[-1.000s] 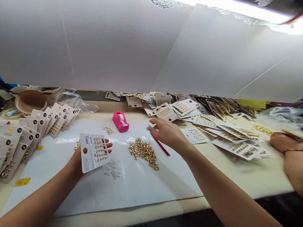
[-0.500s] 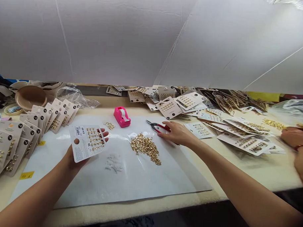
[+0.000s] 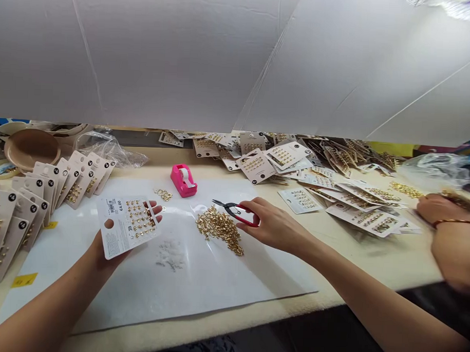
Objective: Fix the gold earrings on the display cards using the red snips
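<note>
My left hand (image 3: 155,210) holds an earring card (image 3: 121,228) from beneath, its printed back with a barcode and price facing up and rows of gold earring backs showing. Most of that palm is hidden under the card. In my right hand (image 3: 266,221) is a pair of pliers (image 3: 234,211) with red handles and dark jaws pointing left, raised over the white sheet. Just below the pliers lies a pile of small gold earring backs (image 3: 221,229). A scatter of tiny clear pieces (image 3: 171,255) rests between the card and that pile.
A pink tape dispenser (image 3: 183,181) stands behind some gold rings (image 3: 163,194). Carded earrings (image 3: 78,178) lean in a row at left; more cards (image 3: 285,157) heap at the back and right. A co-worker's hand (image 3: 445,214) is at far right. A grey panel (image 3: 223,57) hangs above.
My right hand has closed on the pliers and lifted them from the sheet, bringing them left toward the gold pile. The card stays in my left hand. The view has shifted slightly.
</note>
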Motion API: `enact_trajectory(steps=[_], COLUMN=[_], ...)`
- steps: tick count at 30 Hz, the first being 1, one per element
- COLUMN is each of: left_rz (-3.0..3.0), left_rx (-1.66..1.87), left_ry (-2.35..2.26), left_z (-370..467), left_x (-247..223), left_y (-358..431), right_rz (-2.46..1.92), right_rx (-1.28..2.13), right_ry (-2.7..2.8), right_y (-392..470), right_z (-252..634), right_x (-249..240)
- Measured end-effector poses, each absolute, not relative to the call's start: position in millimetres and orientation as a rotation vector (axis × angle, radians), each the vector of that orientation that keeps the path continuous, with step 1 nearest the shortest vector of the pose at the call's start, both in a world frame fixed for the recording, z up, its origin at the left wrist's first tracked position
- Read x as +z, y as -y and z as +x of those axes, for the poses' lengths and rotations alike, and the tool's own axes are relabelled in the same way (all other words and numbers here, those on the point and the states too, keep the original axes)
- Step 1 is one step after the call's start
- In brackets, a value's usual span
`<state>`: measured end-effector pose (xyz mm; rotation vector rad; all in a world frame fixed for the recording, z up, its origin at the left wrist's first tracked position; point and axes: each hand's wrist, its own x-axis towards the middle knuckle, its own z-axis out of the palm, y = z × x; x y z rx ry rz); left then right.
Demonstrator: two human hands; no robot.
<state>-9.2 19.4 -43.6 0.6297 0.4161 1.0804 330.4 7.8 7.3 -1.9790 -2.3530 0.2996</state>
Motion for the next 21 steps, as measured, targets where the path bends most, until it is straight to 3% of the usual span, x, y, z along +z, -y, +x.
enact_trajectory(steps=[12, 21], left_rz=[0.632, 0.668], left_rx=[1.032, 0.994], left_ry=[-0.490, -0.435], left_z=[-8.3, -12.0], left_x=[-38.8, -43.7], left_y=[-18.3, -16.2], right_rz=[-2.021, -2.115], right_rx=[-0.010, -0.050], right_ry=[2.615, 2.561], right_y=[4.9, 2.0], right_z=[301.1, 310.5], right_x=[4.1, 10.4])
